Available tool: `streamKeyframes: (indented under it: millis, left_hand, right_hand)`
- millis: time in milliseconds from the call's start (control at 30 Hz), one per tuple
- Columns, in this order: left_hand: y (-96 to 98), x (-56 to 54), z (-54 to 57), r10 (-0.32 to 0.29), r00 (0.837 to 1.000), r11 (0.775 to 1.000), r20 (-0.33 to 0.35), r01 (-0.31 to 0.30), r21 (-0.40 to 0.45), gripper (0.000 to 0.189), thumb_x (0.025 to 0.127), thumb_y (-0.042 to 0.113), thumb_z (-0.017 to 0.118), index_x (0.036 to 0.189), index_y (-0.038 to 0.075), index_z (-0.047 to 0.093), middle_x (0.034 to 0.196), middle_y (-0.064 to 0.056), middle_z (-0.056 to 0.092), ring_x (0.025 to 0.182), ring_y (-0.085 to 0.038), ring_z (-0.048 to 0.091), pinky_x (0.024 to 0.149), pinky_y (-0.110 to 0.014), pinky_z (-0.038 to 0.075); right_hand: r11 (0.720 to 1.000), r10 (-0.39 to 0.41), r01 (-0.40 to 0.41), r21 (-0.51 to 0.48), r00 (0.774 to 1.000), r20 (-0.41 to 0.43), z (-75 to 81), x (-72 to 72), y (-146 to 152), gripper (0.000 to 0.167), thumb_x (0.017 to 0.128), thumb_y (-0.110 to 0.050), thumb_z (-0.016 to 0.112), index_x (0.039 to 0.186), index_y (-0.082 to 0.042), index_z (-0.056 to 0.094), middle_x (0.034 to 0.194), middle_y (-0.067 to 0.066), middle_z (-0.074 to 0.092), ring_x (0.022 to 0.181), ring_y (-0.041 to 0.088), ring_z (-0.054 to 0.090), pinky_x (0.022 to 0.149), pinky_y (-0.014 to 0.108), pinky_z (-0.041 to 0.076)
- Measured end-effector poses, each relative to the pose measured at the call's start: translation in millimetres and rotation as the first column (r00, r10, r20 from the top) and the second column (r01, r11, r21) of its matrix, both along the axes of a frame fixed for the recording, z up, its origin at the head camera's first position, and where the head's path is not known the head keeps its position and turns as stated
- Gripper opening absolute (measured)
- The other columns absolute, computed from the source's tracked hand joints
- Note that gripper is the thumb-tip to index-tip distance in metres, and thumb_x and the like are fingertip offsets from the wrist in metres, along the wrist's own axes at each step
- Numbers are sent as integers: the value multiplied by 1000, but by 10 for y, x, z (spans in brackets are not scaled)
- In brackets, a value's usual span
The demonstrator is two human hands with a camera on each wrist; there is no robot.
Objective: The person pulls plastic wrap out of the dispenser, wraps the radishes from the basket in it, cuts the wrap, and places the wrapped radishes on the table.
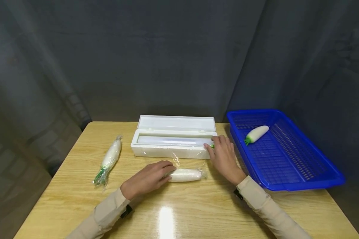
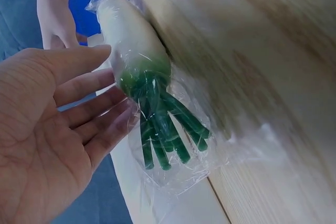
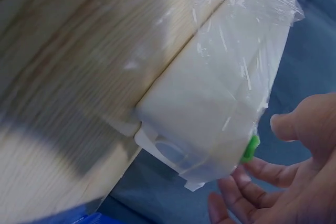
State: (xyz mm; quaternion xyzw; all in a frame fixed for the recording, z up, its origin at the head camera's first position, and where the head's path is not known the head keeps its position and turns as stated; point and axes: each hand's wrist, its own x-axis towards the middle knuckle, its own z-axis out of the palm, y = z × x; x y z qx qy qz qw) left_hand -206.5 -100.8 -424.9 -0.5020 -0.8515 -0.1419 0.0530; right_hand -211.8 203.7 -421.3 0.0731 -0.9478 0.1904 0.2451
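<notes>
Sleeves: two, beige, entering over the surface's front edge, each with one black strap near the wrist.
Hands: two; neither is clenched.
Left hand: fingers relaxed and nearly straight, laid against the leafy end of the middle daikon without closing round it.
Right hand: fingers loosely bent and spread, thumb apart, fingertips at the green slider on the box's right end.
Daikon radishes: three in all, two wrapped and one bare.
Middle daikon: wrapped in clear film, lying midway between the surface's left and right edges, just in front of the box, leaves to the left.
Left daikon: wrapped, near the surface's left edge, leaves toward the front.
Bare daikon: inside the basket, by its left wall.
Film dispenser box: one, white, by the middle of the back edge, its one lid raised; one roll inside.
Loose film: clear, creased, draped down the box's front.
Basket: one, blue plastic, over the back right corner, jutting past the right edge.
Surface: one, light wood grain.
</notes>
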Motion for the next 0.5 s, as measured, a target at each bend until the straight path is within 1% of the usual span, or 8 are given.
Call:
streamKeyframes:
  millis: [167,300,400,500]
  left_hand:
    - [21,-2,12,-3,1000,1000,-8,3,16,32,103,16,69,133,3,67,128,-10,67,115,-21,67,96,-35,58]
    - [72,-17,19,-31,998,999,-51,33,26,29,102,14,70,130,5,68,126,-8,68,114,-19,66,96,-33,57]
    - [137,-25,41,-57,994,998,-89,59,23,27,101,13,71,127,6,69,124,-7,69,113,-18,67,95,-31,57]
    - [206,-36,77,-68,991,997,-111,70,14,26,102,14,71,127,6,69,124,-7,69,112,-19,67,95,-31,57]
  right_hand:
    - [999,-25,25,-46,1000,11,17,44,51,31,100,-16,72,117,9,64,108,27,61,102,47,59,84,58,47]
    - [993,3,-2,-115,1000,4,8,67,76,28,95,-6,76,110,14,63,104,29,57,98,49,59,84,59,49]
    - [989,24,-24,-143,1000,-4,-6,75,76,27,94,-4,76,109,15,63,104,29,56,97,48,58,84,58,49]
    - [990,23,-24,-138,1000,-10,-18,74,71,28,95,-6,76,109,13,63,104,28,56,96,47,59,82,57,50]
